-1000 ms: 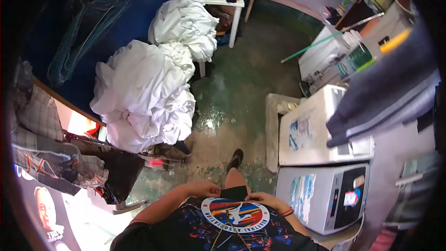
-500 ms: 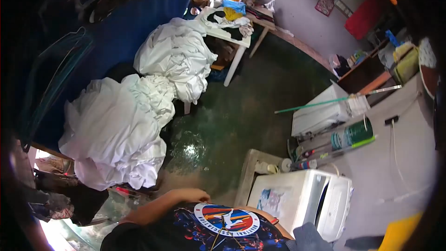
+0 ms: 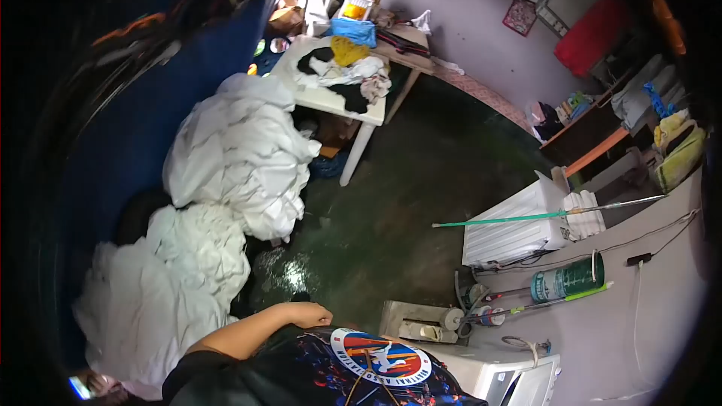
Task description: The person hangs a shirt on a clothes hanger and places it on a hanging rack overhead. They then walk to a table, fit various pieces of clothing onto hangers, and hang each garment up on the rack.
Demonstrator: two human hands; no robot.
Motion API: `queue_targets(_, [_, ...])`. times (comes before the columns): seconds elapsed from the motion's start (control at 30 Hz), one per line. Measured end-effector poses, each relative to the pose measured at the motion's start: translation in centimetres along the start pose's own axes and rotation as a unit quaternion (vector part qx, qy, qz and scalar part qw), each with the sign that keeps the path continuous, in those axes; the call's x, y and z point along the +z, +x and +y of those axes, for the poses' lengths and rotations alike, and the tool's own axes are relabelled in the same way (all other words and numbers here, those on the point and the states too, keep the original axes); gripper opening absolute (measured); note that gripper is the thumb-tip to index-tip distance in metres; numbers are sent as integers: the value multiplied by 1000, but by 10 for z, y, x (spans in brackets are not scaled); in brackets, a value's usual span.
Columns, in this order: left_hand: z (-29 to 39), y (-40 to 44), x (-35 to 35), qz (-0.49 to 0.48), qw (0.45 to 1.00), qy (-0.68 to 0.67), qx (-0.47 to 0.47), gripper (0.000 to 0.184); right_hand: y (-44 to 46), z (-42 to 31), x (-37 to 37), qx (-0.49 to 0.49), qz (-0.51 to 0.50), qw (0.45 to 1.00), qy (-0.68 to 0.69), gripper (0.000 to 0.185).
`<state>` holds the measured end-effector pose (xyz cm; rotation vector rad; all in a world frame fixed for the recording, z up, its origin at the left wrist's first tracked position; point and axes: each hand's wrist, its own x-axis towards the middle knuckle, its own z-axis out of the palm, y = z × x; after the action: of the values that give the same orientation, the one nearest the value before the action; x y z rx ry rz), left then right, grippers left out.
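My left hand (image 3: 310, 315) is held low in front of my black shirt (image 3: 263, 368), its fingers curled in; whether anything small is inside them is hidden. My right hand is out of sight, below or behind the printed shirt front. Left of my left hand lie big heaps of white cloth, one (image 3: 233, 154) beside the white table and another (image 3: 150, 316) nearer to me. Clothes and a yellow cloth (image 3: 349, 51) lie on the white table (image 3: 331, 99).
A white washing machine (image 3: 489, 376) stands close at the lower right. Beyond it are a green bucket (image 3: 568, 278), a white ribbed box (image 3: 515, 222) and a green pole (image 3: 496, 219) across it. The dark floor (image 3: 391, 180) looks wet in places.
The view has swung forward and to the right, so the cloth heaps sit further left and the table shows more. My right hand has gone out of sight; my left arm remains bent before me.
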<state>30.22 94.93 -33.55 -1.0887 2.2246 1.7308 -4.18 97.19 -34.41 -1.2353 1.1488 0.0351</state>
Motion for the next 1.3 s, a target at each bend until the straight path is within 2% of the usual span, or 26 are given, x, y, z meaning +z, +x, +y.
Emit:
queue_targets(0.1, [-20,52,-62,-51,988,110,99,23,35,-19,-37,4,21,1000,22,32])
queue_targets(0.13, [-34,79,-73,-88,987,112,68,23,49,-23,-51,5,25,999,29,33])
queue_targets(0.23, [-50,135,-123,6,985,75,157,26,96,-25,-96,7,29,998,47,34])
queue_targets(0.27, [-33,146,-154,-22,987,90,131,30,110,-24,-115,6,27,998,51,34])
queue_targets(0.37, [-21,195,-211,47,988,32,143,34,151,-17,-178,2,16,1000,13,36])
queue_targets(0.4, [-14,212,-233,27,990,6,138,34,163,-22,-208,-4,9,1000,-24,36])
queue_targets(0.43, [-6,227,-251,7,991,-22,132,35,168,-49,-238,-9,12,992,-123,36])
queue_targets(0.47, [2,242,-268,-12,991,-52,127,35,170,-72,-266,-15,-2,997,-71,35])
queue_targets(0.57, [4,282,-311,-11,974,-91,208,35,175,-161,-334,-53,-66,995,59,31])
queue_targets(0.6, [3,293,-325,-45,990,-104,89,33,185,-175,-354,-51,-100,993,47,31])
queue_targets(0.67, [16,289,-368,-10,992,-102,78,33,210,-202,-397,-49,-166,985,16,32])
queue_targets(0.7, [17,289,-387,10,992,-102,74,33,226,-215,-413,-79,-186,979,-19,33])
queue_targets(0.73, [-3,302,-392,42,982,-136,122,32,244,-228,-427,-108,-207,971,-54,34])
queue_targets(0.77, [-23,316,-397,56,983,-133,111,33,261,-240,-442,-138,-228,960,-88,35])
queue_targets(0.8, [-43,330,-403,70,984,-130,100,33,292,-227,-457,-151,-254,954,-44,34])
queue_targets(0.87, [-44,334,-442,120,964,-199,131,30,329,-249,-487,-141,-261,951,-82,33])
queue_targets(0.9, [-45,336,-468,135,967,-186,107,29,350,-262,-499,-138,-261,951,-97,32])
queue_targets(0.97, [-49,347,-522,153,974,-156,62,27,394,-280,-533,-156,-242,949,-127,29])
queue_targets(1.0, [-52,353,-551,167,972,-146,76,25,417,-291,-549,-124,-238,953,-141,25])
queue_targets(1.1, [-59,370,-642,221,968,-109,54,25,466,-314,-595,-182,-84,944,-262,21])
queue_targets(1.13, [-69,377,-670,256,957,-121,58,23,454,-358,-603,-172,-47,953,-244,20])
queue_targets(1.23, [-105,380,-760,384,915,-95,85,18,477,-401,-643,-102,-11,982,-157,19])
queue_targets(1.3, [-142,369,-838,523,834,-151,-95,16,502,-433,-681,-94,20,986,-135,17])
